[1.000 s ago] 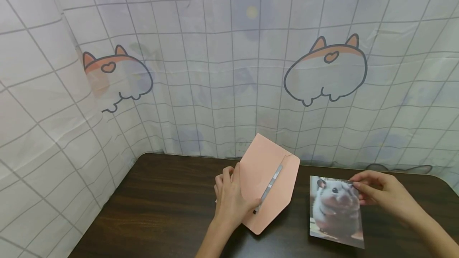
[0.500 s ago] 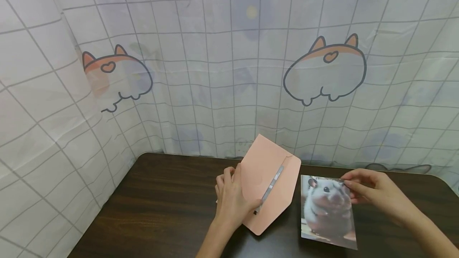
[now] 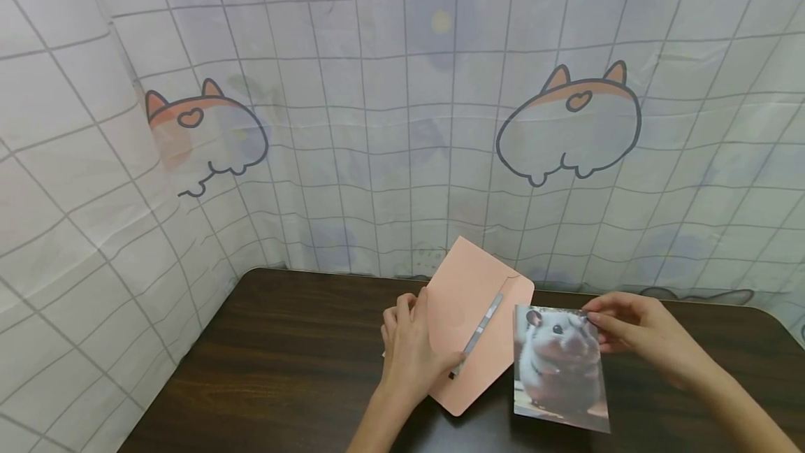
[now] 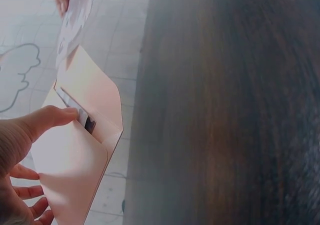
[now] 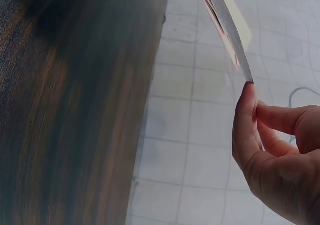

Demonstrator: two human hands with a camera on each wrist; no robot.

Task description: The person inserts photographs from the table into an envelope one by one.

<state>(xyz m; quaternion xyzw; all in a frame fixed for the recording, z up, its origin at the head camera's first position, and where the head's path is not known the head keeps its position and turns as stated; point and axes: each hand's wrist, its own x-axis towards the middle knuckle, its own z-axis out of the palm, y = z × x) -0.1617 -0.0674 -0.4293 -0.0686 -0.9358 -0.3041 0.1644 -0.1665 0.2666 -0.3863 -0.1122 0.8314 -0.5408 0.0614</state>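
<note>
My left hand [image 3: 411, 351] grips a pink envelope [image 3: 462, 306], held tilted above the table. Its flap stands open, and a grey-white card edge [image 4: 82, 116] shows in the slot, with my thumb over it in the left wrist view. Between thumb and fingers, my right hand [image 3: 644, 334] pinches the upper right corner of a hamster picture card [image 3: 560, 369]. The card hangs beside the envelope and overlaps its right edge in the head view. Seen almost edge-on, the picture card [image 5: 232, 32] shows as a thin strip in the right wrist view.
A dark wooden table [image 3: 270, 362] lies under both hands. Behind and to the left hangs a white grid-patterned cloth [image 3: 377, 124] with cartoon corgi prints.
My right hand has carried the picture card leftward, from apart to overlapping the envelope's edge. The envelope, with my left hand, has shifted slightly right.
</note>
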